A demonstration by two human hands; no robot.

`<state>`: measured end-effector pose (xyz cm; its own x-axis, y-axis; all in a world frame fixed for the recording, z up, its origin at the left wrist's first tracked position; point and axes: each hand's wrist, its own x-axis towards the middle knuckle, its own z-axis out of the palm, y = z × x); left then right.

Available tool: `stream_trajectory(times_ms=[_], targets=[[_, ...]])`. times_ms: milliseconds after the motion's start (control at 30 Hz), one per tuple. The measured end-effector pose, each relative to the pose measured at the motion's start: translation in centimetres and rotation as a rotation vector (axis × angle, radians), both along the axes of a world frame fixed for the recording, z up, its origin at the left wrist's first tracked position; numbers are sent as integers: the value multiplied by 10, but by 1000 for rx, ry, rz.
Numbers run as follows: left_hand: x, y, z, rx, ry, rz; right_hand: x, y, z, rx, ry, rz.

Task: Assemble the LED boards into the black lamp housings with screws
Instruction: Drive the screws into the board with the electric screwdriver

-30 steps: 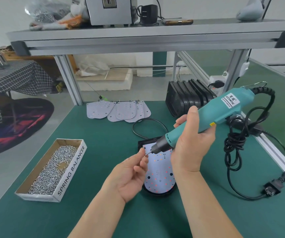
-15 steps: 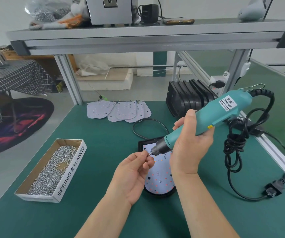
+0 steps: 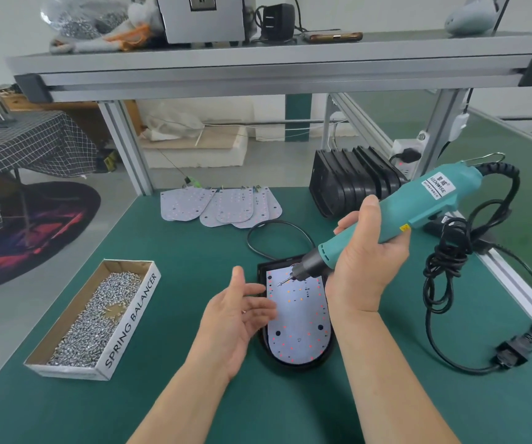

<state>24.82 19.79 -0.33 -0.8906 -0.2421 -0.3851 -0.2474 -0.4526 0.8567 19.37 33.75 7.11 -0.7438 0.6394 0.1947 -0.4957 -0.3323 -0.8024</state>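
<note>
Open cardboard box of silver screws [image 3: 131,318] sits within reach. Left hand [image 3: 235,318], slack and empty, waits beside the white LED board [image 3: 296,328] seated in its black lamp housing [image 3: 290,363]. Right hand [image 3: 364,267] grips the teal electric screwdriver [image 3: 418,206], screw-tipped, angled at the board's top corner.

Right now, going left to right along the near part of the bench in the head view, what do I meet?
Screw box → left hand → LED board in its black housing → right hand holding the screwdriver → coiled cord → plug.
</note>
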Motion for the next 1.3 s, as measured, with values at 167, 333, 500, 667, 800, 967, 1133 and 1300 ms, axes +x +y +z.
stream_trajectory(times_ms=[167, 333, 500, 667, 800, 967, 1133, 1300], targets=[[-22, -25, -18, -767, -181, -82, -9, 1, 0, 4, 11, 9], [-42, -9, -9, -869, -201, -388, -22, -3, -3, 91, 34, 8], [-56, 8, -10, -679, -255, -443, -38, -11, -6, 280, 48, -28], [-51, 17, -9, -530, -177, -448, -49, -15, -16, 428, 59, -22], [-52, 17, -13, -518, -182, -421, -51, -19, -27, 476, 48, -9], [-53, 17, -14, -515, -193, -425, -54, -22, -33, 500, 54, -14], [-53, 18, -12, -502, -183, -427, -56, -23, -37, 512, 66, 2], [-52, 18, -12, -495, -189, -416, -59, -25, -40, 504, 80, 18]])
